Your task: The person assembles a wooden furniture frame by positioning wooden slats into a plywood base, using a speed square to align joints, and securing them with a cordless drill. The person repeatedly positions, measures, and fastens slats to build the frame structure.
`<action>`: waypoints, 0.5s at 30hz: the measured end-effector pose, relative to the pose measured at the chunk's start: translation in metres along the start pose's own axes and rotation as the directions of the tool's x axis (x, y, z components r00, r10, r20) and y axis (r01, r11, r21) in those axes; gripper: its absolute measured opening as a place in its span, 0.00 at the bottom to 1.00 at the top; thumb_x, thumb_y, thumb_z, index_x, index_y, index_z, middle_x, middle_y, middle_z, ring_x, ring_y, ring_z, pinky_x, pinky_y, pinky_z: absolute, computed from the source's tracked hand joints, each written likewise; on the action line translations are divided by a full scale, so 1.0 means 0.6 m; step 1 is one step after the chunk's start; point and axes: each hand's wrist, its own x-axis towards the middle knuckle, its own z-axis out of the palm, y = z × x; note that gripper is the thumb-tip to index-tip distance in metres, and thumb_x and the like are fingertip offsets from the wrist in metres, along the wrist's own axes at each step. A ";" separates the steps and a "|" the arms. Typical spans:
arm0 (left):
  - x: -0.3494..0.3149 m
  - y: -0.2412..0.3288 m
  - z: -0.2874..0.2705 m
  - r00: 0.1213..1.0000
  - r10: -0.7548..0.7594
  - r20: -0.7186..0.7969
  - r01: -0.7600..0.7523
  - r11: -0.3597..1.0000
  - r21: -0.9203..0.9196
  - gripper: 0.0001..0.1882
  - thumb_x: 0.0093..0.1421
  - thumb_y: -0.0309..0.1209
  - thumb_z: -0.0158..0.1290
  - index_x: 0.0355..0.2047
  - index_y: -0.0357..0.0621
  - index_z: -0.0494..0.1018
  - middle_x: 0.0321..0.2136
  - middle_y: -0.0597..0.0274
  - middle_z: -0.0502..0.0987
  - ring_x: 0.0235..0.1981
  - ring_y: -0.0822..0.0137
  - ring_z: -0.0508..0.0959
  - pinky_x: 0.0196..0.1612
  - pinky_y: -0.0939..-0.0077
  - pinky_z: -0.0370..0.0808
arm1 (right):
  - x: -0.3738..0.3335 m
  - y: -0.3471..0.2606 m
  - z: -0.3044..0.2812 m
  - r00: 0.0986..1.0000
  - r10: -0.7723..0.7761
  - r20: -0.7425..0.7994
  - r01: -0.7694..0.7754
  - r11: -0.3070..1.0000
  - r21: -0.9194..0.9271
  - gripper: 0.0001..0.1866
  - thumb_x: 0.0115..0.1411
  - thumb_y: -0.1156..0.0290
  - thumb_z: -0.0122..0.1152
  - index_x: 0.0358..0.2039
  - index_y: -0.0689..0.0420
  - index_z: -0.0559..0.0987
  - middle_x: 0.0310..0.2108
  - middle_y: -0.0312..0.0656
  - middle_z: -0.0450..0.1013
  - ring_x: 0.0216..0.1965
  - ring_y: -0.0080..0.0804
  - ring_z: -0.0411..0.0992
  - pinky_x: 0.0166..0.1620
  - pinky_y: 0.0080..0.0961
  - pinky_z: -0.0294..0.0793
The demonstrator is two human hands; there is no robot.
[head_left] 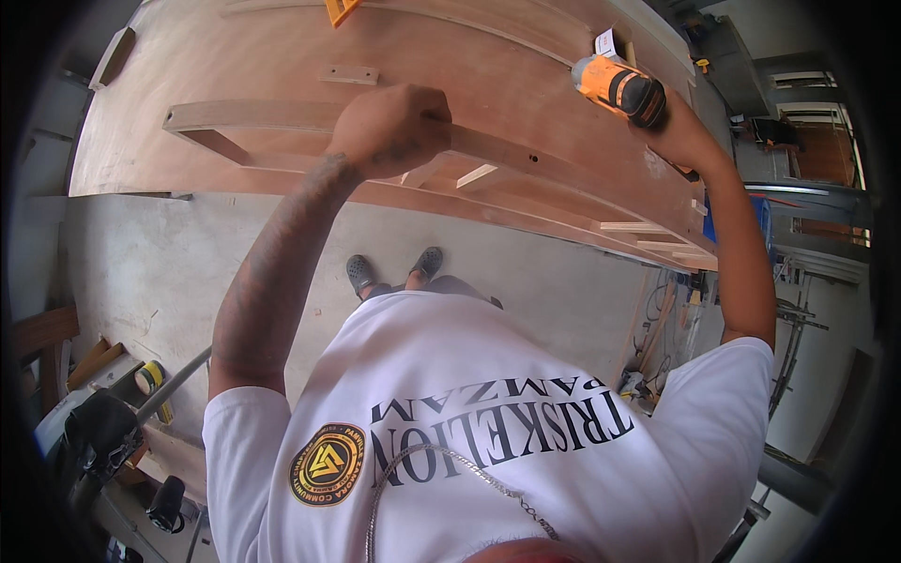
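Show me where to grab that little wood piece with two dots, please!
Pinch the little wood piece across its middle, coming from above, probably with the left hand, which is nearer. It's a short, narrow strip lying by itself on the big wooden panel, so both long sides look free to squeeze.

Cannot see the stretch of wooden rail [282,115] under the left hand [399,131], nor most of the handle of the orange drill [615,86], wrapped by the right hand [683,136]. Cannot make out the drill's tip, too small. Sliced by the top edge, an orange tool [341,8]; too dim and blurred to identify, black gear [92,430] at lower left.
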 end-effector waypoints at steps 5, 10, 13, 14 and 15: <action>0.016 0.001 0.004 0.994 -0.075 0.082 0.079 0.996 -0.045 0.08 0.57 0.32 0.62 0.35 0.42 0.82 0.32 0.59 0.83 0.36 0.64 0.82 0.41 0.69 0.77 | 0.104 0.180 0.117 0.991 -0.124 0.053 0.131 0.978 -0.164 0.42 0.51 0.81 0.61 0.69 0.60 0.64 0.57 0.57 0.71 0.60 0.49 0.70 0.62 0.35 0.70; 0.009 -0.002 -0.006 0.995 0.013 0.099 -0.006 0.997 -0.076 0.09 0.61 0.27 0.59 0.40 0.36 0.80 0.32 0.54 0.82 0.35 0.65 0.81 0.41 0.69 0.76 | 0.191 0.277 0.243 0.955 0.091 0.283 0.000 0.951 -0.309 0.45 0.52 0.80 0.61 0.72 0.55 0.60 0.60 0.59 0.67 0.62 0.57 0.67 0.61 0.42 0.70; -0.002 -0.002 -0.007 0.996 -0.011 0.091 0.020 0.996 -0.093 0.10 0.62 0.26 0.58 0.43 0.34 0.79 0.32 0.54 0.82 0.35 0.63 0.81 0.41 0.67 0.76 | 0.211 0.289 0.306 0.961 0.088 0.262 -0.008 0.956 -0.292 0.45 0.54 0.80 0.61 0.73 0.53 0.59 0.61 0.57 0.67 0.61 0.56 0.69 0.60 0.42 0.72; -0.005 0.000 -0.005 0.995 -0.030 0.093 0.041 0.993 -0.110 0.11 0.62 0.26 0.58 0.44 0.34 0.79 0.32 0.54 0.81 0.34 0.63 0.81 0.41 0.67 0.76 | 0.219 0.285 0.318 0.970 0.042 0.239 0.026 0.961 -0.277 0.45 0.54 0.80 0.61 0.73 0.52 0.59 0.61 0.56 0.67 0.61 0.55 0.69 0.60 0.42 0.72; -0.006 0.002 -0.005 0.997 0.044 0.058 -0.041 0.998 -0.052 0.12 0.62 0.27 0.58 0.44 0.34 0.79 0.32 0.53 0.81 0.36 0.59 0.80 0.45 0.65 0.76 | 0.225 0.278 0.322 0.975 0.055 0.214 0.002 0.967 -0.255 0.44 0.55 0.79 0.61 0.73 0.53 0.60 0.60 0.56 0.69 0.61 0.55 0.70 0.60 0.42 0.73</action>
